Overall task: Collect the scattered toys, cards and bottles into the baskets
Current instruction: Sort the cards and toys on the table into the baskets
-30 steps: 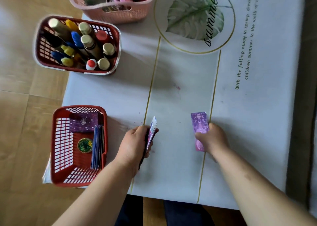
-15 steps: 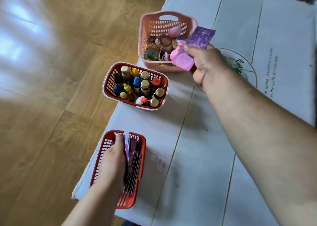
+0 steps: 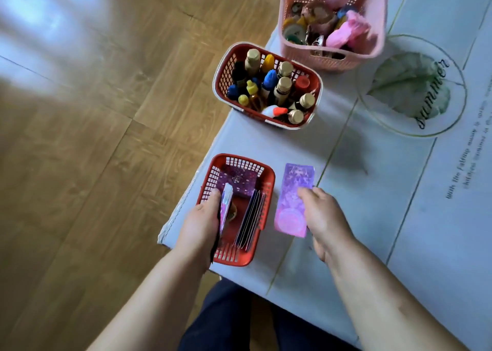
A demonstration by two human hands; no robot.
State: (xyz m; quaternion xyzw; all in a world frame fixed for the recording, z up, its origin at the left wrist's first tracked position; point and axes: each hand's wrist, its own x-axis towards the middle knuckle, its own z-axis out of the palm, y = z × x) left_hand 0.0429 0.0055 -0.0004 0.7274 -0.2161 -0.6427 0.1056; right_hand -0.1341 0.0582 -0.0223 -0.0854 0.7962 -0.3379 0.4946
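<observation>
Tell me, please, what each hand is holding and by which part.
The left hand grips a stack of cards around its near end, inside the near red basket. The right hand pinches the purple card at its right long edge.

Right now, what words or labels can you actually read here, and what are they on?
"summer": on the tablecloth, beside the leaf.
Small print on the tablecloth: too blurred.
Logo on the purple box in the red basket: too small.
Purple card in the right hand: pattern, no legible words.
Cards in the left hand: edge-on, nothing shows.
Bottles: no readable labels.
</observation>
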